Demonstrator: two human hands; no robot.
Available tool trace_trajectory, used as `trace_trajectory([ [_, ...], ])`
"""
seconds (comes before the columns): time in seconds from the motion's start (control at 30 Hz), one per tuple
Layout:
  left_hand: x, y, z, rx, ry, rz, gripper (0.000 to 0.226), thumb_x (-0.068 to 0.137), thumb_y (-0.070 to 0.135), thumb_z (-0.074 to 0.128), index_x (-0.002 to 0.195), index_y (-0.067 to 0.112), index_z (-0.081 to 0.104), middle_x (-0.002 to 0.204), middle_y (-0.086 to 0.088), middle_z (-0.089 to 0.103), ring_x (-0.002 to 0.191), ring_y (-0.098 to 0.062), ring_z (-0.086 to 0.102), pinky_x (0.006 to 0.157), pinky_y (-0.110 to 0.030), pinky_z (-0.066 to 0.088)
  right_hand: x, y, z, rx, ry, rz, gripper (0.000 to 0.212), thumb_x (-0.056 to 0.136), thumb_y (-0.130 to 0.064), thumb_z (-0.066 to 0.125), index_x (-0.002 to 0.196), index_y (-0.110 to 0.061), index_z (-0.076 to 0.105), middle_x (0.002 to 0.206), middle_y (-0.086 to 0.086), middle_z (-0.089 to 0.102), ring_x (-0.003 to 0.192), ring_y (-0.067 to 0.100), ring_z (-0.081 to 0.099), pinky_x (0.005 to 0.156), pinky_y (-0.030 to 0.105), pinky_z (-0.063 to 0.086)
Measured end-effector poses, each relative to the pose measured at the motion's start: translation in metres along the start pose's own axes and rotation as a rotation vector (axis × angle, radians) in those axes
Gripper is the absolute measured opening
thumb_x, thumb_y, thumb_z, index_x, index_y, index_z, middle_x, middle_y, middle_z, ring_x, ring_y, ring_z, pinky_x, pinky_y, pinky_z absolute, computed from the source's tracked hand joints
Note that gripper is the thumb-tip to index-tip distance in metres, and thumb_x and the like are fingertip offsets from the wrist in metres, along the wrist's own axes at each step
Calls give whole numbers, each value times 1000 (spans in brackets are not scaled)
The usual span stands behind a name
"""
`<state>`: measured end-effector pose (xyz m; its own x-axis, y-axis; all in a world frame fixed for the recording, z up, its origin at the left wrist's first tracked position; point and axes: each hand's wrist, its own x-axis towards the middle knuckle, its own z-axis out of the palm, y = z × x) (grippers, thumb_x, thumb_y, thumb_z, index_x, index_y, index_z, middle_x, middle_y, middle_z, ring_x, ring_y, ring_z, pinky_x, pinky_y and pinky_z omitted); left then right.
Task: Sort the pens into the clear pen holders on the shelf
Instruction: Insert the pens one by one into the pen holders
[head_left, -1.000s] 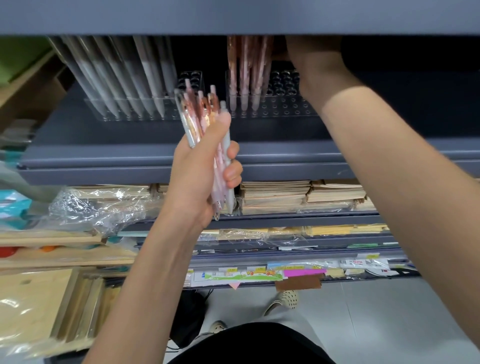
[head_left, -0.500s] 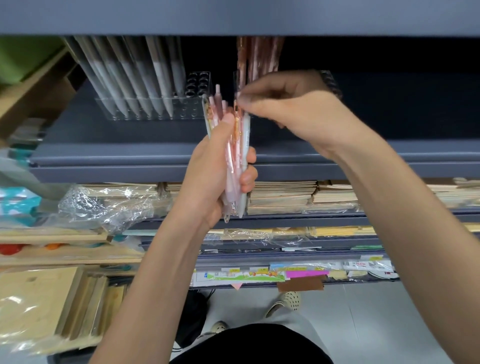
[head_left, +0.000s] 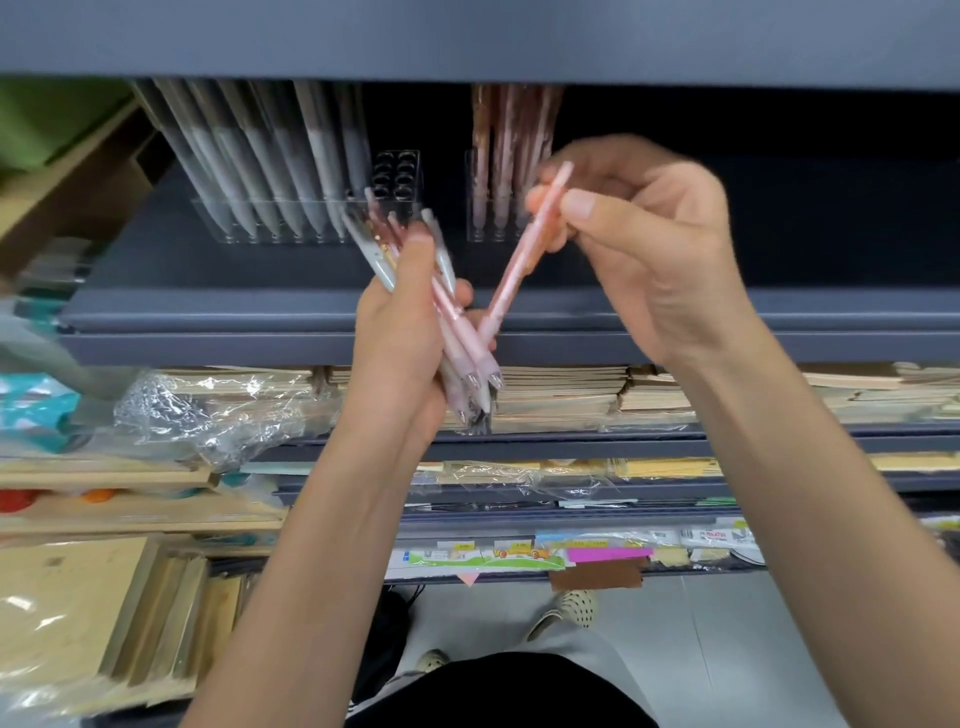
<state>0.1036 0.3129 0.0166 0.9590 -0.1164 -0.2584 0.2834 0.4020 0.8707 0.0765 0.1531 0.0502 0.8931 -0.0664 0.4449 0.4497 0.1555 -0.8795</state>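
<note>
My left hand (head_left: 400, 353) grips a bundle of several pens (head_left: 457, 343), pink and pale grey, tips pointing down, in front of the dark shelf (head_left: 260, 317). My right hand (head_left: 649, 244) pinches one pink pen (head_left: 519, 260) near its top end; the pen slants down-left, its tip still beside the bundle. On the shelf stands a clear pen holder (head_left: 291, 223) filled with several grey pens, with empty holes at its right end. A second clear holder (head_left: 488, 208) to the right carries a few pink pens.
The grey shelf above (head_left: 467, 36) overhangs the holders closely. Below are stacks of brown notebooks (head_left: 561, 395), crumpled plastic wrap (head_left: 208, 410), wooden boards at the left (head_left: 78, 623) and labelled shelf edges. My shoes (head_left: 566, 608) show on the grey floor.
My right hand came back from the pink holder to the bundle, took hold of one pink pen and has drawn it up and to the right, out of the bundle.
</note>
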Motion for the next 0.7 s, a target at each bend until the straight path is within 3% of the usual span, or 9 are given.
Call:
trace_trajectory([
  [0.1,2,2,-2,-138,28,-9,27,99,42,56,93,17,51,62,0,58,46,-14,54,53,-28,53,-9,-5,-5,119,92,-82,18,84,6,51,97,1,63,83,3,72,79,22,63,70,38,48],
  [0.23,5,3,-2,-209,48,-4,25,100,39,55,93,16,47,60,1,54,44,-13,47,45,-23,43,-7,-13,-25,248,337,-106,18,84,7,50,86,-1,66,80,8,70,77,22,64,68,33,49],
  [0.33,4,1,1,-183,8,-34,25,100,40,55,91,18,45,60,2,53,42,-12,43,42,-21,39,3,-12,-40,196,525,-132,21,85,15,51,79,-1,64,81,16,68,78,30,62,70,35,50],
  [0.43,5,0,2,-175,-2,-33,24,100,38,54,91,18,44,60,2,52,42,-12,41,41,-21,38,15,-7,-51,125,662,-173,19,87,18,49,85,3,61,82,17,63,76,30,60,71,35,51],
  [0.57,8,-1,0,-184,-15,-39,24,100,37,54,90,18,45,60,1,52,42,-12,40,41,-21,38,28,0,-53,-24,693,-211,21,85,20,44,97,10,58,81,15,61,73,25,57,72,35,49],
  [0.7,7,-2,-1,-169,-31,-37,23,100,37,55,90,18,47,62,1,51,43,-13,39,41,-22,37,42,2,-49,-216,613,-164,37,79,20,50,70,-11,68,66,-5,70,66,14,64,70,31,51],
])
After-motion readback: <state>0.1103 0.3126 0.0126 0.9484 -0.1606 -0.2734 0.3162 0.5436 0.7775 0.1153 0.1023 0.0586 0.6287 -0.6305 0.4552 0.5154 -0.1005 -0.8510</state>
